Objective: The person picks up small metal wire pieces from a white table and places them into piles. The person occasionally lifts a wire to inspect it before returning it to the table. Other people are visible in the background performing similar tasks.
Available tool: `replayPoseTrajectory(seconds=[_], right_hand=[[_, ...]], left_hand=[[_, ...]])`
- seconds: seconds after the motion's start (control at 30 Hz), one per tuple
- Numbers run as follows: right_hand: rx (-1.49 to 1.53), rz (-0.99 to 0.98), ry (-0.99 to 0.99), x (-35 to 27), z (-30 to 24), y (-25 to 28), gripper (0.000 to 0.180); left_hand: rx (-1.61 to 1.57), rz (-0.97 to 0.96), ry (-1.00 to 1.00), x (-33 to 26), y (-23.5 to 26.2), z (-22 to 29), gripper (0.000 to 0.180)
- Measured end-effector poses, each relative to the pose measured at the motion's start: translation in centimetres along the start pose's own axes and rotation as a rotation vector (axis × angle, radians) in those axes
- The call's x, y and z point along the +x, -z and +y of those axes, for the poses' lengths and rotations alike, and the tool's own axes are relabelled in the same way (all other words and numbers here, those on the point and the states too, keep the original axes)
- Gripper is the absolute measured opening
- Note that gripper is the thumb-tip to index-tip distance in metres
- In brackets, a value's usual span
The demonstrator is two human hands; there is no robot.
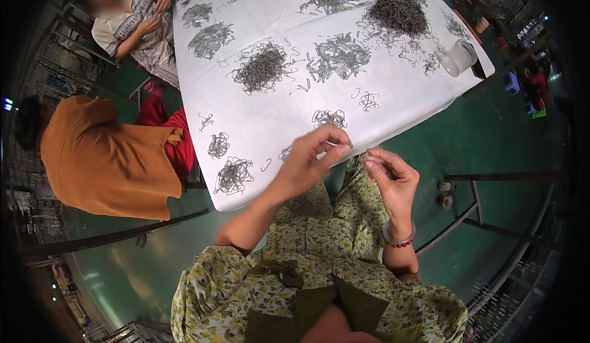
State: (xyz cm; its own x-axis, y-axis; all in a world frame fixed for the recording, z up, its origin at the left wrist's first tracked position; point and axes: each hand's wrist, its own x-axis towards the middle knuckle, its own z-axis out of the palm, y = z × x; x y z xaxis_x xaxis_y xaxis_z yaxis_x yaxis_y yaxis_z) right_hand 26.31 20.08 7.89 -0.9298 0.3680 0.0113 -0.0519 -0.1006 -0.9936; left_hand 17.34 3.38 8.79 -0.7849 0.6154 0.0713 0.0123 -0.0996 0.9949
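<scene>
My left hand (309, 160) hovers over the table's near edge, its thumb and forefinger closed in a pinch. Just beyond that edge, my right hand (393, 174) pinches too, its fingertips close to the left ones. Whatever sits in either pinch is too small to make out. Near the left hand lies a small heap of bent wire hooks (330, 119), with another little heap partly hidden behind that hand. One single wire hook (265, 165) rests apart to the left, beside a larger tangle of hooks (233, 175).
The white-covered table (381, 106) carries dark hook piles (264, 68) and shiny clear-looking pieces (338, 57). A clear plastic tub (460, 58) lies at the right edge. One person in brown (114, 152) sits at the left; another person (138, 27) works at the far left. Metal bars (479, 211) stand right.
</scene>
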Motion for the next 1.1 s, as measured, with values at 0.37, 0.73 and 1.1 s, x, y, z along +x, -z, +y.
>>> replayPoseTrajectory(seconds=[0.37,0.73,1.1], right_hand=[[-0.045,0.008,0.171,-0.8,0.5,-0.5,0.02],[-0.312,-0.053,0.186,12.8,1.4,0.4,0.018],[-1.111,-0.287,0.54,26.9,13.0,-4.8,0.015]], left_hand=[[0.348,0.144,-0.308,-0.4,-3.7,-1.0,0.011],[0.301,0.041,-0.255,0.3,-3.6,-1.0,0.011],[0.334,0.027,-0.184,0.6,-2.1,-2.3,0.011]])
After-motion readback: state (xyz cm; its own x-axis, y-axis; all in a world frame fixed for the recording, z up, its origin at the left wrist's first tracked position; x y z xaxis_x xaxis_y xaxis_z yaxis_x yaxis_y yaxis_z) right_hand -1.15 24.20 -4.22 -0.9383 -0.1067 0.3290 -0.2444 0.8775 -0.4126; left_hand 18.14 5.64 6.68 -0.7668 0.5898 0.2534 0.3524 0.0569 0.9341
